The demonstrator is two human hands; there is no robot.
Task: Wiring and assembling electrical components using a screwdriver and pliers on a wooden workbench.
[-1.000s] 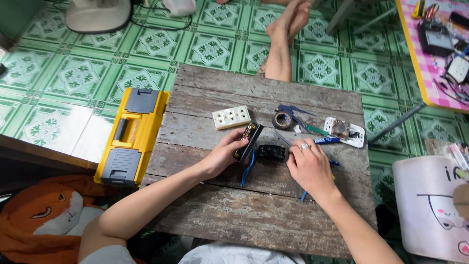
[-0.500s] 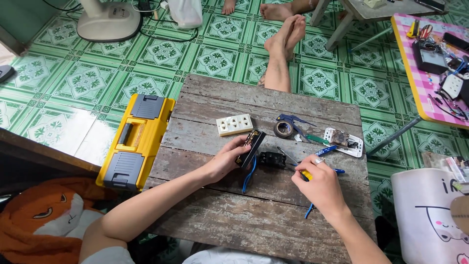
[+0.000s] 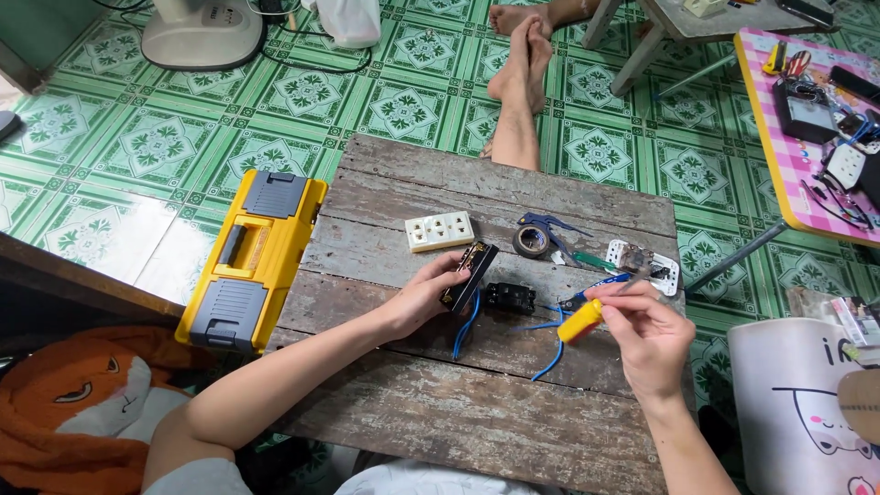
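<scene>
Over a weathered wooden tabletop [image 3: 440, 412] on green tiled floor, I see my left hand [image 3: 423, 295] gripping a black switch module [image 3: 469, 274] with blue wires, my right hand [image 3: 644, 323] closed around a yellow-handled screwdriver [image 3: 581, 321] just beside it.

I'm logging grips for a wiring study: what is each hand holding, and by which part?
The left hand grips a black switch block by its lower end. The right hand holds a screwdriver by its yellow handle.
</scene>
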